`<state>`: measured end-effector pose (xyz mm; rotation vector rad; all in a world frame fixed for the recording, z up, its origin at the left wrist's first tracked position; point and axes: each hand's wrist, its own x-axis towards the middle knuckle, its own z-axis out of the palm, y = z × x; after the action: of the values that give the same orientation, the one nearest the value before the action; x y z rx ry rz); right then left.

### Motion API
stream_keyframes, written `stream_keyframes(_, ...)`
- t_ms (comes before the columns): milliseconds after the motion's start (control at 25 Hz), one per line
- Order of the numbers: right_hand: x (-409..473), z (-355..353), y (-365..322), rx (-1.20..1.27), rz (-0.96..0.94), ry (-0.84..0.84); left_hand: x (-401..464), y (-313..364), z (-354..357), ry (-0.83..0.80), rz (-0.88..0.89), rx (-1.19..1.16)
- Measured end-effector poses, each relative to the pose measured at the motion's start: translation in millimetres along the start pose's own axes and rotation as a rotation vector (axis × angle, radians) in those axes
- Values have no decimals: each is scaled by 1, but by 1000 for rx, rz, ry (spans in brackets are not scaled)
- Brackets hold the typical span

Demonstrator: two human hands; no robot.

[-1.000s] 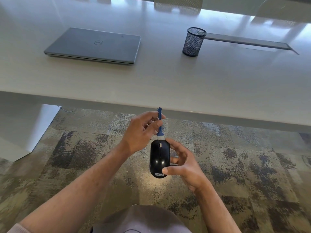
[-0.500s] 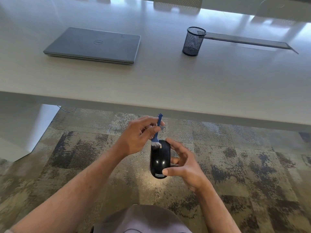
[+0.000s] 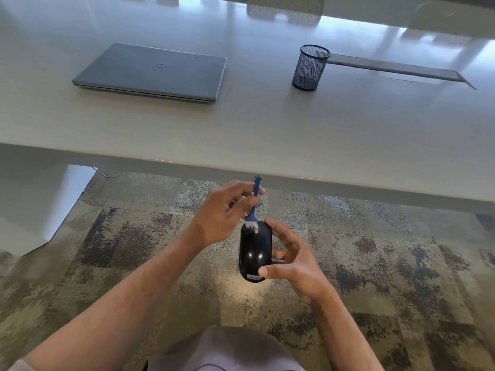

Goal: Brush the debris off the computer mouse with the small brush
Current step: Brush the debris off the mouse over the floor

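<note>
A glossy black computer mouse [image 3: 255,251] is held in the air below the table's front edge, over the carpet. My right hand [image 3: 292,259] grips it from the right, thumb near its rear end and fingers along its far side. My left hand [image 3: 223,212] pinches the thin blue handle of a small brush [image 3: 254,207]. The brush's white bristles touch the front left of the mouse, beside the scroll wheel.
A pale table [image 3: 267,129] spans the upper view. On it lie a shut grey laptop [image 3: 152,72] at the left and a black mesh pen cup [image 3: 310,66] at the right, beside a long cable slot [image 3: 396,68]. Patterned carpet [image 3: 388,263] lies below.
The brush went from the mouse's front tip down onto its front left, tilting, and now stays there with small strokes. My right hand has kept the mouse nearly still.
</note>
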<state>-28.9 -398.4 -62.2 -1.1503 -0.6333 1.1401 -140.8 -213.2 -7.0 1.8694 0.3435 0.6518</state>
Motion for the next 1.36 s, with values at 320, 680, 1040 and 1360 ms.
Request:
stream_keyframes(320,0,-1,0,-11,2,2,1,2,-2,60,11,9)
stream_keyframes(680,0,-4,2,-12,-2,7,-5,-5,7,42,5,125)
stream_keyframes(1040,0,-4,6,-15,22,33,-10,-7,-6,-31,27,67)
stream_keyframes(1360,4,2,3,-13,15,26,-3,-2,3,53,66,51)
